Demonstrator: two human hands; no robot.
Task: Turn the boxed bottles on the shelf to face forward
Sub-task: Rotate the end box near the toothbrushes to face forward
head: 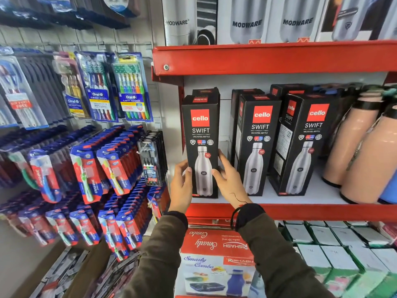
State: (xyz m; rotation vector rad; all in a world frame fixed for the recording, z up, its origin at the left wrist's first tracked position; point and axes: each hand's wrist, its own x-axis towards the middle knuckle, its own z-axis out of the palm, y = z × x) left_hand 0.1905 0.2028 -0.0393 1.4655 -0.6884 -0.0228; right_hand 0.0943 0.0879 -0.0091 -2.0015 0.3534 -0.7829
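Three black Cello Swift bottle boxes stand in the front row on the red shelf (279,211). The left box (200,130) faces forward with its printed front toward me. My left hand (181,186) presses its lower left side and my right hand (229,179) grips its lower right edge, fingers on the front. The middle box (257,143) faces forward, slightly angled. The right box (305,145) is turned a little, its left side panel showing. More black boxes stand behind them.
Peach-coloured bottles (361,147) crowd the shelf's right end. Modware boxes (247,20) fill the shelf above. Toothbrush packs (101,87) hang on the wall at left. Red Smarty Combo boxes (214,254) and white-green boxes (333,250) lie below.
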